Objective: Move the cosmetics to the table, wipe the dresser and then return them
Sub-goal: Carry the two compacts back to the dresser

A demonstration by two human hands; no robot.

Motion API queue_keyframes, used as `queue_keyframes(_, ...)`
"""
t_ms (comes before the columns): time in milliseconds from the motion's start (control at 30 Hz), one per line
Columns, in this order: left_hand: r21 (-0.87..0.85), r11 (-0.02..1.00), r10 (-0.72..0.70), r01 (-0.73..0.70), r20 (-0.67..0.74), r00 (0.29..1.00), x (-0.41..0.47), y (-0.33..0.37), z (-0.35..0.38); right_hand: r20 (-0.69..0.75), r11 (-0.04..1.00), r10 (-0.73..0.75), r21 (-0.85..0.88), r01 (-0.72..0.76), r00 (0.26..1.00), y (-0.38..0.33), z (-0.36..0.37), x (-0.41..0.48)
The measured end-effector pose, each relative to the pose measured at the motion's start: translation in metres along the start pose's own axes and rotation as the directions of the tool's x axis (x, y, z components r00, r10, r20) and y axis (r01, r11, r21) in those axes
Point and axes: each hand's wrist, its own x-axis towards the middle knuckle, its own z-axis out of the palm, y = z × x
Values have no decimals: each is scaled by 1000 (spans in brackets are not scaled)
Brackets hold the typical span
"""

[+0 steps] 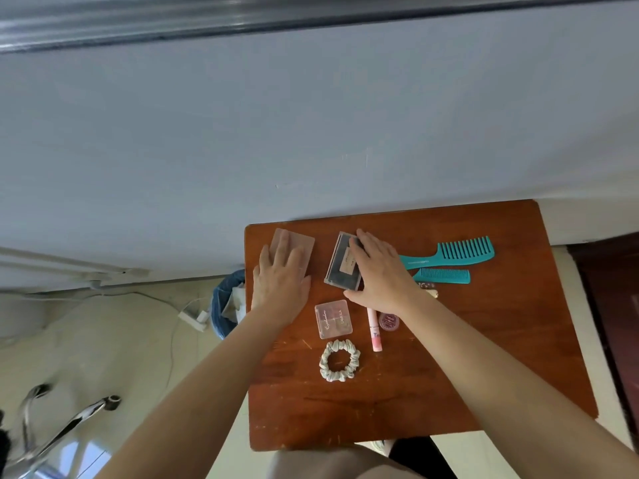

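On the brown wooden table (484, 357), my left hand (280, 281) rests flat on a pale pink flat case (304, 243) at the far left. My right hand (380, 271) grips a dark rectangular palette (342, 264), fingers at its far end and thumb at its near end. Nearer me lie a small pink eyeshadow palette (333, 319), a pink tube (374, 330), a small red jar (389, 320) and a pale scrunchie (339, 360). A large teal comb (456, 252) and a small teal comb (446, 275) lie to the right.
A blue bin (224, 305) stands on the floor against the table's left edge. A white power strip (193, 318) with cables lies beside it. A metal frame (69, 423) is at bottom left. Dark wooden furniture (608, 305) is on the right, and a wall runs behind.
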Motion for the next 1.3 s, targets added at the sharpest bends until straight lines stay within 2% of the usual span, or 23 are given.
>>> queue_keyframes(133,-104,994,-13,11,-24,1000,-1,-3,-5,-31,1000,7,14,-6,1000,-6,-12,-1)
queue_keyframes(200,-171,985,-12,-5,-94,996,-5,-6,-14,-66,1000,13,-5,-14,998,-5,-25,-7)
queue_keyframes(367,-222,967,61,-121,-259,964,-26,10,-54,-259,997,71,-2,-74,963,9,-70,-47)
queue_keyframes(500,-275,930,128,-244,-378,917,-39,41,-76,-412,985,172,42,-170,895,26,-88,-97)
queue_keyframes(600,-315,876,208,-365,-436,876,-43,80,-82,-466,961,268,63,-271,843,44,-92,-145)
queue_keyframes(767,-355,795,360,-492,-377,854,-57,172,-81,-506,879,455,125,-460,733,64,-86,-246)
queue_keyframes(867,-299,701,513,-648,-420,749,-84,234,-82,-542,816,546,173,-551,639,72,-87,-316)
queue_keyframes(967,-235,592,636,-771,-452,626,-126,303,-86,-618,741,609,218,-636,497,81,-90,-397)
queue_keyframes(1033,-188,509,715,-840,-452,534,-166,350,-85,-658,674,649,264,-690,382,86,-85,-459)
queue_keyframes(1100,-124,404,792,-907,-450,414,-214,397,-78,-682,602,685,331,-727,257,89,-73,-526)
queue_keyframes(1200,-55,249,864,-967,-438,248,-292,458,-57,-699,508,710,428,-748,83,90,-46,-625)
queue_keyframes(1300,-43,161,892,-986,-422,164,-383,512,-24,-705,448,708,485,-751,-33,84,-15,-725)
